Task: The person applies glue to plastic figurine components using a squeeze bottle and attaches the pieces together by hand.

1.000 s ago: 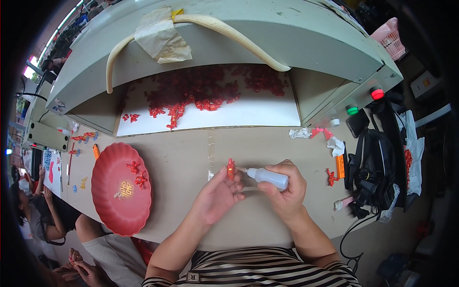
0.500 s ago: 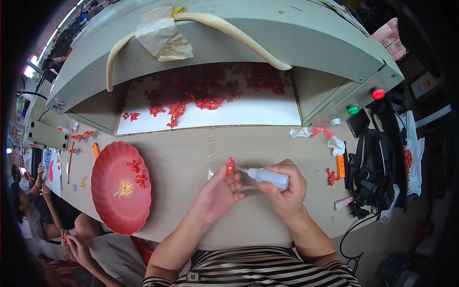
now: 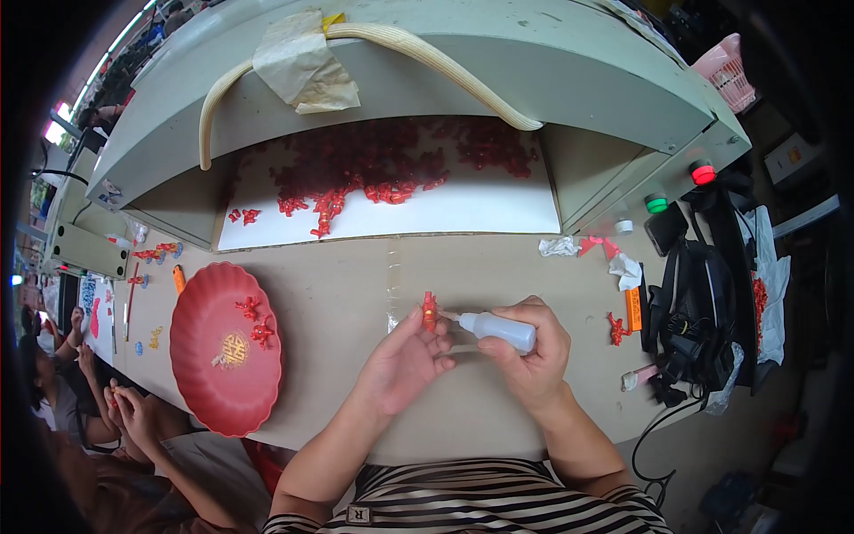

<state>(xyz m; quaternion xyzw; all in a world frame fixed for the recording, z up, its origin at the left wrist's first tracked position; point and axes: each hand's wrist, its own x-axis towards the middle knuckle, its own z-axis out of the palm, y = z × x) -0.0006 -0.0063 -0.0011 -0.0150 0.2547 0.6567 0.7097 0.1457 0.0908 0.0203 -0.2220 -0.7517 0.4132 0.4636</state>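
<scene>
Above table (image 3: 498, 267), both hands (image 3: 398, 376); figurine (image 3: 430, 313), bottle (image 3: 503, 330) held

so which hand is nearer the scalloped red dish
Left. The left hand, holding a small red figurine, is right of the scalloped red dish and apart from it; the right hand, gripping a pale plastic squeeze bottle, is farther right.

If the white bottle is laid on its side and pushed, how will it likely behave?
The white bottle would probably roll, since its body looks cylindrical. It is likely light: the right hand alone holds it. Its cloudy wall suggests plastic, so it may flex when squeezed.
</scene>
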